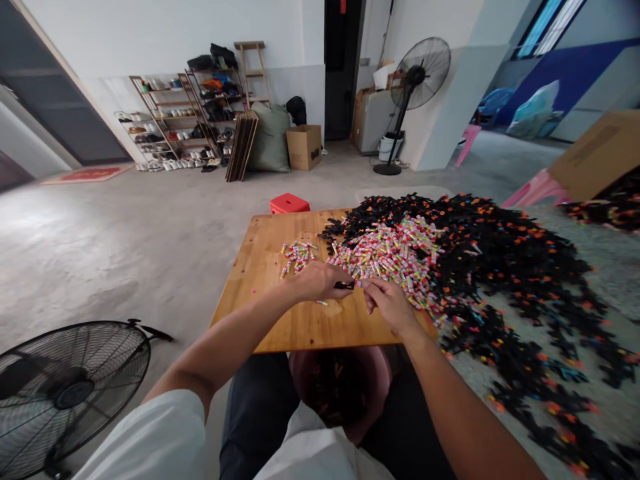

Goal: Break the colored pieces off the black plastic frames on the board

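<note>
At the frame's centre, the left hand pinches a small black piece; the right hand closes narrowly beside it. The piece looks light, stiff, best gripped at its ends.

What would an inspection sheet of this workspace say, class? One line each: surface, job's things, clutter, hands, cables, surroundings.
Surface: low square wooden table, bare near its front edge.
Job's things: small black plastic piece pinched between both hands; heap of small multicoloured pieces; smaller multicoloured cluster.
Clutter: large spread of black and orange pieces spilling off the table.
Hands: left hand and right hand meet at the black piece.
Cables: nothing seen.
Surroundings: black floor fan, red plastic stool, standing fan, shoe racks.
</note>
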A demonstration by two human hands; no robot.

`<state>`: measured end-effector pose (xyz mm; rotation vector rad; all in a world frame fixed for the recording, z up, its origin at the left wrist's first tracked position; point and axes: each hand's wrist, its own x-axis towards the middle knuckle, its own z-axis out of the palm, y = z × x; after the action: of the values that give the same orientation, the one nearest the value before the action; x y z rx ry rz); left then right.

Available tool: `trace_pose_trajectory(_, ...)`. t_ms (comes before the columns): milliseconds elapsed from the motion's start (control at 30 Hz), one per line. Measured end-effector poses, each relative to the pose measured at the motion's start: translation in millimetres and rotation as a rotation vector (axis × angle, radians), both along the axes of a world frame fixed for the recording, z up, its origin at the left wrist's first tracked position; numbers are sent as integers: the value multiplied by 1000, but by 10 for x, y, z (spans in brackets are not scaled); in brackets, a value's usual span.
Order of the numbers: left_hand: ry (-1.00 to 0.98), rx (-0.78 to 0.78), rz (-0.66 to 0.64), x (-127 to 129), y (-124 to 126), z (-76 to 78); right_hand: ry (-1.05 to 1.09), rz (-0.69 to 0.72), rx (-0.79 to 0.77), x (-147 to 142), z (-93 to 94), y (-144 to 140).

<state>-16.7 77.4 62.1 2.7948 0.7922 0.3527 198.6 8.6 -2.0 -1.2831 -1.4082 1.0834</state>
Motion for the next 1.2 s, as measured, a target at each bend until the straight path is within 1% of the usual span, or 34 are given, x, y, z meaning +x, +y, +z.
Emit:
trace_pose_trajectory(100,8,22,-30,5,20,0,110,-8,-54,-22,-11,-2)
trace_pose_trajectory(200,14,12,-53,15,18,14,128,8,-38,-12,-31,-6)
trace_pose_trajectory(300,-12,-30,-61,15,1,23,55,40,5,17,-29,-30)
trace_pose_trajectory(400,-35,-77,-60,7,-9,10,-79,21,30,24,20,-69)
trace_pose_trajectory(467,-39,-71,-61,7,-9,-20,-186,0,37,21,72,-87)
trace_pose_trajectory(533,-43,-31,-46,15,-5,-69,-250,0,23,31,121,-86)
trace_pose_trajectory(633,-40,1,-34,34,-12,-170,-244,61,-32,87,159,-60)
trace_pose_trajectory(733,-27,-83,-55,48,-53,-279,-240,154,-110,149,135,-48)
trace_pose_trajectory(800,-23,-158,-35,56,-104,-343,-259,188,-163,163,92,-71)
trace_pose_trajectory(900,-60,-232,-19,71,-196,-434,-244,199,-214,144,19,-145)
trace_pose_trajectory(1000,-78,-262,-60,84,-251,-518,-217,181,-241,135,-24,-219)
trace_pose_trajectory(1067,-37,-301,-80,75,-212,-554,-257,182,-273,160,-39,-258)
trace_pose_trajectory(1100,-12,-327,-90,63,-153,-562,-287,200,-297,180,-50,-281)
trace_pose_trajectory(1167,10,-356,-85,28,62,-556,-344,265,-345,221,-91,-346)
trace_pose_trajectory(1200,-1,-347,-53,11,222,-543,-374,319,-365,236,-126,-392)
